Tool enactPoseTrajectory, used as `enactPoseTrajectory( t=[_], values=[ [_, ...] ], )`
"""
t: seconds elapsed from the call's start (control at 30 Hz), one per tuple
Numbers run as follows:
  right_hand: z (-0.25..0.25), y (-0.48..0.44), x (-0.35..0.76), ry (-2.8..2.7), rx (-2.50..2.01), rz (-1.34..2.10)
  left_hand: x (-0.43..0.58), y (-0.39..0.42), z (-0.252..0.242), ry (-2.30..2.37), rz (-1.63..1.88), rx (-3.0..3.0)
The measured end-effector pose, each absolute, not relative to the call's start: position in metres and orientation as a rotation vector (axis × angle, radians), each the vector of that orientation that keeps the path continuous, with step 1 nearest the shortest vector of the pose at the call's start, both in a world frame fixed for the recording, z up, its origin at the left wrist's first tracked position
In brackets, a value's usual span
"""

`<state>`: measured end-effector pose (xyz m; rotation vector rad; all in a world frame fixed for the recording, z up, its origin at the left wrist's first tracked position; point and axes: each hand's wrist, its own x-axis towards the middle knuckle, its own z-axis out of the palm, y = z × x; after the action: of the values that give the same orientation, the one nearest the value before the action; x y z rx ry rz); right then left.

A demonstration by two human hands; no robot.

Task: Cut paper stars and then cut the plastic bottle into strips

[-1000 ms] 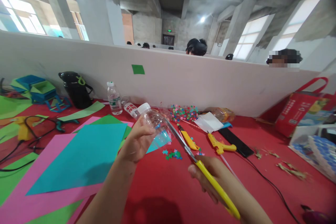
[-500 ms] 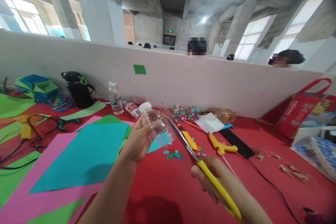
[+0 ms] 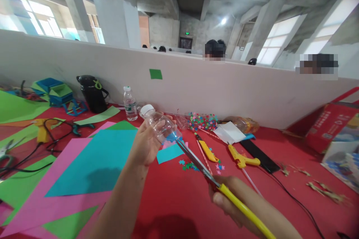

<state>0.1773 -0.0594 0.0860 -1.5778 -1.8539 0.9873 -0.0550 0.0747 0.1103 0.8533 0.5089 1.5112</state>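
My left hand (image 3: pixel 146 142) is wrapped round a small clear plastic bottle (image 3: pixel 159 124) with a white cap, held tilted above the red table (image 3: pixel 179 201). My right hand (image 3: pixel 238 203) grips yellow-handled scissors (image 3: pixel 224 190). Their blade tips touch the bottle's lower end, beside a bit of blue paper there. A pile of small coloured paper stars (image 3: pixel 202 121) lies behind the bottle, and a few more stars (image 3: pixel 188 165) lie under the blades.
Teal, pink and green paper sheets (image 3: pixel 95 164) cover the left. A water bottle (image 3: pixel 129 103), a black jug (image 3: pixel 93 94), a yellow utility knife (image 3: pixel 208 152), a yellow glue gun (image 3: pixel 242 160) with its cable, and white paper (image 3: pixel 229 132) lie near the partition. A red bag (image 3: pixel 331 125) stands right. People sit behind the partition.
The bottle has tipped and shifted slightly left. The scissors' tips have moved from beside the bottle's side down to its lower end. The view has shifted a little to the left.
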Motion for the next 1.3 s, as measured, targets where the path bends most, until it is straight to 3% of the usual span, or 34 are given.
enactPoseTrajectory(
  t=[0.13,0.57,1.3],
  values=[
    [0.083,-0.061,0.172,-1.837,-1.553,1.152,-0.048,0.071,0.108,0.472,1.467,0.911],
    [0.084,-0.067,0.169,-1.839,-1.560,1.034,-0.038,0.064,0.112,0.482,1.446,0.978],
    [0.085,-0.046,0.157,-1.945,-1.454,1.256,-0.045,0.066,0.113,0.425,1.495,1.068]
  ],
)
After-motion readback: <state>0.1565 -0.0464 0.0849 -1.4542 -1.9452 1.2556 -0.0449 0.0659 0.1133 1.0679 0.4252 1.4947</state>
